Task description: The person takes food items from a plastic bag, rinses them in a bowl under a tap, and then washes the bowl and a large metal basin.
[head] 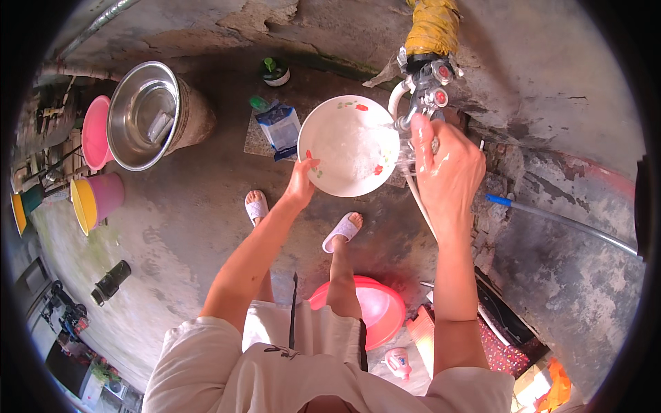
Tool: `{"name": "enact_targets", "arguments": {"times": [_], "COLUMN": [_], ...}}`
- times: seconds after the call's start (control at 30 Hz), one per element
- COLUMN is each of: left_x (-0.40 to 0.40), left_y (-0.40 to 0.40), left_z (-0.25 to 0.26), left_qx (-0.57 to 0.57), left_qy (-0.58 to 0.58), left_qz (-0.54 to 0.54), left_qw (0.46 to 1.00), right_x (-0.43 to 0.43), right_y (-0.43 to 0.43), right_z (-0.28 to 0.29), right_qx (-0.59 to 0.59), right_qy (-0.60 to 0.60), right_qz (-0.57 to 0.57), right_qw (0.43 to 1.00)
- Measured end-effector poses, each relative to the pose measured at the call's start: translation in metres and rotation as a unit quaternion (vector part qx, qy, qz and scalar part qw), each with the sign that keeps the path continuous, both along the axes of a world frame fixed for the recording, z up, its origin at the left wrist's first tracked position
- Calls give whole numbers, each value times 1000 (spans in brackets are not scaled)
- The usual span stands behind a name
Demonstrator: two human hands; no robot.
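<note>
My left hand (302,180) grips the lower left rim of a white bowl (346,149) with red flowers and green leaves near its rim. Water runs from a metal tap (408,122) into the bowl and splashes at its right edge. Wet and raised, my right hand (448,160) is at the tap's end, its thumb up against the fitting; whether the fingers close around a handle is hidden. More valves with red caps (440,97) sit above on the pipe, below a yellow wrapping (434,26).
A steel basin (145,116) rests on a bucket at the left, beside pink (96,132) and yellow (84,206) tubs. Behind my feet lie a red basin (384,315) and a pink bottle (397,363). A blue-white packet (279,128) and a green-capped bottle (276,73) are near the wall.
</note>
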State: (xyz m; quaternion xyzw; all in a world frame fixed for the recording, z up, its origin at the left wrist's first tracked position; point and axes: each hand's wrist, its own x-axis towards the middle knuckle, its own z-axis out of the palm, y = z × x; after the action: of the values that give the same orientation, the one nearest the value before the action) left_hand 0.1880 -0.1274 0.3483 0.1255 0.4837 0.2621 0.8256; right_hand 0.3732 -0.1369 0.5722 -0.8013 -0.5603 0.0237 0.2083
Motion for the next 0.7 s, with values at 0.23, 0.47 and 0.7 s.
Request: {"name": "enact_targets", "arguments": {"times": [0.23, 0.47, 0.7], "left_x": [-15, 93, 108], "left_y": [23, 22, 35], "left_z": [-5, -48, -55], "left_qx": [-20, 52, 258], "left_qy": [-1, 204, 464], "left_qz": [-8, -242, -379], "left_qw": [1000, 947, 758], "right_x": [34, 59, 63], "right_y": [-61, -153, -131], "right_z": [-20, -46, -44], "right_qx": [38, -20, 4], "right_qy": [293, 343, 331], "right_qz": [-39, -98, -59], "right_qw": [955, 934, 942]}}
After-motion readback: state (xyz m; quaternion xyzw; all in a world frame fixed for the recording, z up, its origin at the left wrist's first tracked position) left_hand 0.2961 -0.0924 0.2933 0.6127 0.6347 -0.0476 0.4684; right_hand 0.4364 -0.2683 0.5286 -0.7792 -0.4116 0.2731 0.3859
